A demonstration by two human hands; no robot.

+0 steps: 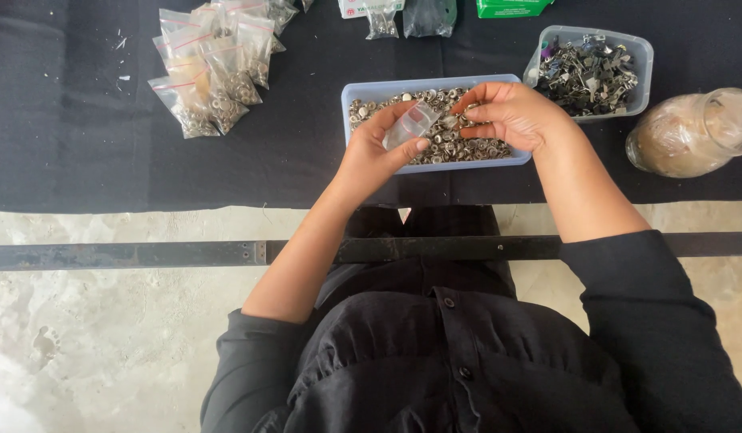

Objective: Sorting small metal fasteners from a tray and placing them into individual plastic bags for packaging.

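Pinched between thumb and fingers of the left hand (379, 148), a small clear bag (411, 124) is held mouth toward the right, just above the blue tray (351, 100) of silver snap fasteners (467, 148). Right hand (511, 112) has its fingertips pressed together at the bag's mouth, apparently on a few fasteners, though they are too small to tell. Judging by this, filling is under way; next comes dropping them cleanly inside. Filled bags (214, 68) lie far left on the bench (66, 144).

Clear filled zip bags (210, 72) piled upper left, green box (511, 7) top edge
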